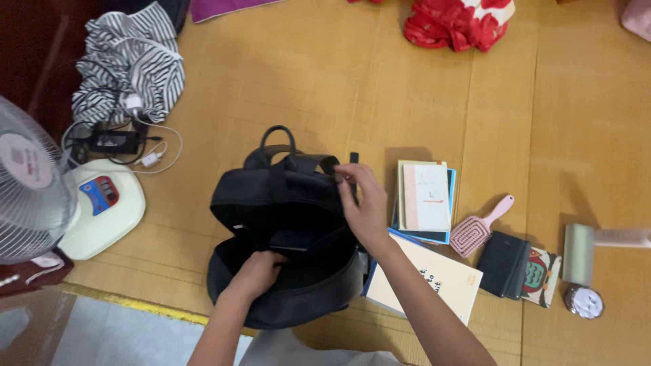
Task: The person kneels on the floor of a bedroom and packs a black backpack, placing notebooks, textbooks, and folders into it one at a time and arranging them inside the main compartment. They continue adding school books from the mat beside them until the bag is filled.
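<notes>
With the right hand (366, 207) gripping the black backpack (285, 251) by its top edge, the left hand (258, 271), grip hidden inside, should stay low beside the books (426, 200).

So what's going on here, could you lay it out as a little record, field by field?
surface: woven mat floor
left hand: reaching inside the open black backpack
right hand: gripping the backpack's upper edge near a strap
right of the backpack: stack of notebooks, cream book, pink hairbrush, black wallet, owl-print pouch
left side: standing fan on a white base, striped cloth, charger cables
far edge: red floral cloth
</notes>
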